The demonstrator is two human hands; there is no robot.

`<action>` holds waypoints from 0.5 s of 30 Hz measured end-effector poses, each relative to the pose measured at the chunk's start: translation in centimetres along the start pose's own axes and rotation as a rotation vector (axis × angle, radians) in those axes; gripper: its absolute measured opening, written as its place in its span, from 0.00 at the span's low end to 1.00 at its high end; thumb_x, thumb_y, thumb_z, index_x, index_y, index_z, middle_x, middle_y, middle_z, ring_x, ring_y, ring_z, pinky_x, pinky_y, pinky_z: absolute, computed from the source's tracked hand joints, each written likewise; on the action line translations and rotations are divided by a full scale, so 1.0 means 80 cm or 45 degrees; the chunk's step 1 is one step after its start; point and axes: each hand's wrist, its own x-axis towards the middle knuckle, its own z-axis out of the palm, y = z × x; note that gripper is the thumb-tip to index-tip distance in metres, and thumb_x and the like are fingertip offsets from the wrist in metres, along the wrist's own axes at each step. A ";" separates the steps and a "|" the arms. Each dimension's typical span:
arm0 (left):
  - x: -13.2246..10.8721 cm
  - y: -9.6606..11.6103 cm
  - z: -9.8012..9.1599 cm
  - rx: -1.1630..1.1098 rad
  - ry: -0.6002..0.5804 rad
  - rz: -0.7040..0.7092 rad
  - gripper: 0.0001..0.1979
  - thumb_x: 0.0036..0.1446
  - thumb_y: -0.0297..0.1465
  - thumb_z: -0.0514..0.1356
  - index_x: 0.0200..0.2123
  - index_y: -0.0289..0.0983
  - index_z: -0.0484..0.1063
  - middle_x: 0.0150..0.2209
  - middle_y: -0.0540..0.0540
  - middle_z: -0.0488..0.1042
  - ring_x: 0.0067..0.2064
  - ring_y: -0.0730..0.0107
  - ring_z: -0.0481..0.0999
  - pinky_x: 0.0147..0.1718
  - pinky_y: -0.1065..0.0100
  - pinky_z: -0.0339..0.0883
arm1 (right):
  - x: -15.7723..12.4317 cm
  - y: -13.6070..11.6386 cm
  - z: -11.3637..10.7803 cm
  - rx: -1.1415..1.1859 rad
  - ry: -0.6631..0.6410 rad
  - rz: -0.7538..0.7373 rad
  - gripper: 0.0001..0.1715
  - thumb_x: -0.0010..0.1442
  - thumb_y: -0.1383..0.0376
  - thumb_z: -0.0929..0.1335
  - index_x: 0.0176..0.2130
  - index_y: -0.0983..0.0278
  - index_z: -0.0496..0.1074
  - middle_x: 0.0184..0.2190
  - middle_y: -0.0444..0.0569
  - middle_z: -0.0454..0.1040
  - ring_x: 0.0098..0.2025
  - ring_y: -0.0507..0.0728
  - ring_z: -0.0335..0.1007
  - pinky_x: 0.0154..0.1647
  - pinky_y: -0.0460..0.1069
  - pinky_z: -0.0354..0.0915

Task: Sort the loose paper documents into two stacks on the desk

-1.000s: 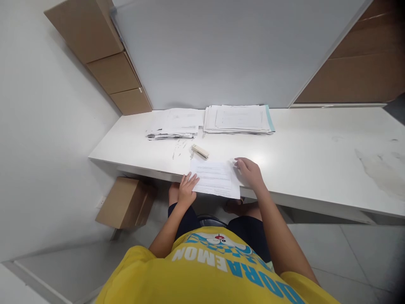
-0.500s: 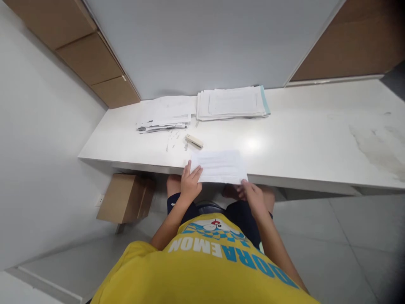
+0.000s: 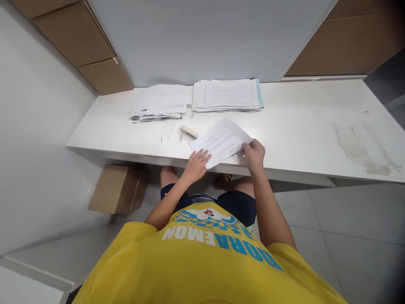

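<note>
A printed sheet of paper (image 3: 220, 145) lies turned at an angle near the front edge of the white table; whether it is one sheet or more, I cannot tell. My left hand (image 3: 196, 164) rests flat on its lower left corner with the fingers spread. At the right corner, my right hand (image 3: 254, 154) pinches the paper between thumb and fingers, and that side looks slightly lifted. Just beyond the paper's left corner is a cream-coloured stapler (image 3: 189, 131), touched by neither hand.
Toward the back of the table (image 3: 294, 126) are an uneven paper stack (image 3: 160, 99) on the left and a neater paper stack (image 3: 228, 96) with a light blue edge. A partition (image 3: 202, 38) rises behind them. Below the left end sits a cardboard box (image 3: 109, 190).
The paper has turned counterclockwise, its right side swinging up and away from me. My right hand has moved forward over the table with that corner. My left hand stays on the left corner.
</note>
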 end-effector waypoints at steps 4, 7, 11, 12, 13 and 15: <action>-0.001 -0.007 -0.003 0.007 -0.003 0.052 0.24 0.70 0.35 0.50 0.66 0.38 0.63 0.69 0.41 0.61 0.72 0.56 0.53 0.70 0.49 0.49 | 0.020 0.005 0.006 0.042 0.000 0.005 0.08 0.49 0.69 0.65 0.21 0.60 0.62 0.16 0.38 0.65 0.21 0.52 0.64 0.24 0.46 0.61; 0.000 -0.013 0.001 0.006 0.125 -0.023 0.22 0.70 0.35 0.51 0.63 0.38 0.66 0.67 0.39 0.64 0.73 0.52 0.51 0.69 0.45 0.48 | 0.032 0.005 0.014 0.100 0.031 0.061 0.09 0.51 0.69 0.65 0.23 0.59 0.61 0.16 0.38 0.64 0.20 0.52 0.64 0.24 0.47 0.60; 0.009 -0.017 0.013 -0.053 0.249 -0.131 0.21 0.69 0.35 0.52 0.61 0.39 0.69 0.66 0.38 0.66 0.72 0.49 0.53 0.68 0.43 0.51 | 0.056 0.002 0.028 -0.038 0.063 -0.054 0.11 0.52 0.70 0.64 0.23 0.59 0.58 0.17 0.39 0.61 0.22 0.52 0.60 0.27 0.48 0.58; 0.011 -0.017 0.015 -0.068 0.259 -0.149 0.21 0.69 0.36 0.52 0.61 0.38 0.69 0.66 0.38 0.66 0.72 0.49 0.54 0.68 0.43 0.51 | 0.060 0.001 0.031 -0.107 0.064 -0.124 0.11 0.52 0.71 0.64 0.23 0.59 0.57 0.18 0.39 0.60 0.24 0.52 0.59 0.28 0.48 0.57; 0.013 -0.016 0.017 -0.081 0.267 -0.168 0.21 0.69 0.36 0.52 0.61 0.38 0.68 0.65 0.38 0.66 0.71 0.49 0.56 0.67 0.43 0.52 | 0.063 0.000 0.033 -0.173 0.064 -0.191 0.11 0.53 0.70 0.64 0.23 0.59 0.57 0.19 0.39 0.60 0.25 0.52 0.58 0.29 0.48 0.56; 0.015 -0.015 0.019 -0.102 0.295 -0.208 0.22 0.68 0.37 0.53 0.61 0.38 0.69 0.65 0.38 0.66 0.71 0.48 0.57 0.67 0.44 0.53 | 0.064 -0.001 0.036 -0.253 0.065 -0.282 0.11 0.53 0.69 0.64 0.23 0.59 0.58 0.21 0.40 0.61 0.27 0.53 0.56 0.31 0.49 0.55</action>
